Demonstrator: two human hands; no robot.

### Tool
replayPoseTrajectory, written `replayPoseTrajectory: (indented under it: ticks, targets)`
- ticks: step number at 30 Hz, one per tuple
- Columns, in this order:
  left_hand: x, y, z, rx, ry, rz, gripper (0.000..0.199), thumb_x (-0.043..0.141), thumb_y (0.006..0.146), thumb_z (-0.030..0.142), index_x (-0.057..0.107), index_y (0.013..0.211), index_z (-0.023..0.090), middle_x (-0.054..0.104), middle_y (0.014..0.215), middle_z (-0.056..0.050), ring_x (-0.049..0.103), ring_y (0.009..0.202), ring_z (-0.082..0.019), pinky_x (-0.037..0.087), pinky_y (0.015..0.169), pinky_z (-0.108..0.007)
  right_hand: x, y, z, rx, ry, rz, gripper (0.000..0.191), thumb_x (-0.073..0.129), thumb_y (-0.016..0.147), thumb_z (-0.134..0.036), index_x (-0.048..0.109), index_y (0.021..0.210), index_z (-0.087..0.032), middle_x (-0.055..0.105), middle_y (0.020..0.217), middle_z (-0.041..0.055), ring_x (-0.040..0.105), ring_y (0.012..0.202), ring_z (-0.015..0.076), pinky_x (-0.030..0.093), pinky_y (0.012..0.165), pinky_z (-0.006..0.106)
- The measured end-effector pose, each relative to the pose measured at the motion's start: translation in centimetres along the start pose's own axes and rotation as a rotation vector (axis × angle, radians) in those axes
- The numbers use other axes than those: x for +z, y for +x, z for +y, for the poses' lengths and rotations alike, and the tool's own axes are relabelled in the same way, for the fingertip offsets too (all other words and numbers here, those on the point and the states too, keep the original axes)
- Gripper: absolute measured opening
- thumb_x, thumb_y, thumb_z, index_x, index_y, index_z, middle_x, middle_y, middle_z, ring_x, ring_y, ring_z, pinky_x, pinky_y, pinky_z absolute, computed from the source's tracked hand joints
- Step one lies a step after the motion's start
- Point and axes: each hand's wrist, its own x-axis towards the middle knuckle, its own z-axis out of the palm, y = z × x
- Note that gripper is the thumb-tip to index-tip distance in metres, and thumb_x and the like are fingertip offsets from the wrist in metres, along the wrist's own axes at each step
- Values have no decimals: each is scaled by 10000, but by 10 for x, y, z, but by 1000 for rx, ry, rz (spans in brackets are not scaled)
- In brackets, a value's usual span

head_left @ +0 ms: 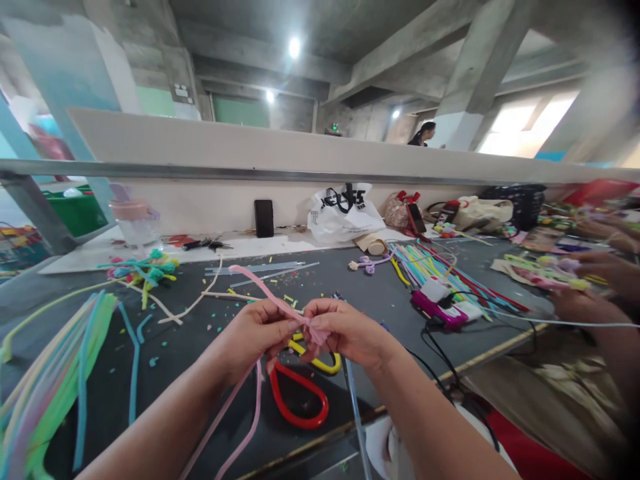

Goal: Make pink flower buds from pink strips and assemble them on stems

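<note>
Both hands meet above the dark table near its front edge. My left hand pinches a pink fuzzy strip, whose one end sticks up to the left while long tails hang down below. At the strip's right end, my right hand has its fingers closed round a bunched, looped pink piece. Scissors with a red handle lie just beneath the hands. A yellow handle shows behind the fingers, partly hidden. A clear blue stick runs down beside my right wrist.
Bundles of coloured strips lie at left and right. A purple glue gun with black cables is right of my hands. A bottle, phone and white bag stand behind. Another person's hands work at far right.
</note>
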Motion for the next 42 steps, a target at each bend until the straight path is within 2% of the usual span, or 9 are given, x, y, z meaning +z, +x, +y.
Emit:
replayPoseTrajectory:
  ticks: [10,13,17,21,25,31,36,39,42]
  targets:
    - [12,0,-1,59,38,204,221,736,628,308,648,714,125,618,575,13,460,383,-64,375,358,-179,9,4,2,-95,-81,148,153,713,632,-234,595,671,-144,615,565,-21,578,530,105,509,630,295]
    - [17,1,-4,51,9,283,231,714,648,344,654,683,123,599,527,20,414,368,-49,301,349,-167,18,3,1,-194,-319,269,88,633,679,-217,574,642,-163,558,512,-42,537,512,98,465,589,248]
    - [23,0,-7,17,-104,385,236,707,638,348,629,655,125,489,419,63,343,350,-33,237,354,-156,29,1,9,-479,-963,542,70,541,710,-132,559,668,-185,568,602,-8,528,567,132,423,553,250]
    - [23,0,-5,6,-64,425,203,681,643,312,607,592,130,437,386,75,308,349,-31,209,355,-160,30,4,23,-800,-1408,566,150,460,783,-78,543,743,-196,593,735,44,553,722,179,459,709,313]
    - [19,1,-6,8,43,425,168,653,660,280,626,586,131,421,389,75,305,357,-38,207,359,-169,28,9,32,-898,-1566,580,179,415,833,-75,522,766,-202,600,751,58,558,799,203,437,887,394]
    - [16,4,-9,23,11,441,258,670,666,377,605,590,139,418,384,79,298,359,-37,199,365,-170,35,11,36,-837,-1515,632,185,398,856,-96,545,789,-186,620,803,93,567,803,215,472,781,372]
    - [3,4,0,-39,-131,282,266,696,672,372,576,630,139,395,393,89,274,334,-18,159,336,-144,36,-4,11,-638,-1320,454,149,494,851,-199,615,936,-186,667,866,80,616,792,207,490,713,324]
    - [-6,2,4,-92,-287,71,281,701,688,347,535,606,135,416,448,72,293,346,-11,141,319,-130,27,-11,-6,-793,-1241,453,209,490,859,-176,633,1003,-225,675,1009,75,613,955,208,468,849,341]
    - [-8,1,0,-131,-405,-89,249,703,701,307,559,633,115,453,504,47,344,367,-11,181,306,-118,19,-12,-12,-922,-1236,268,268,490,850,-137,636,1044,-250,614,1184,74,546,1114,207,434,936,366]
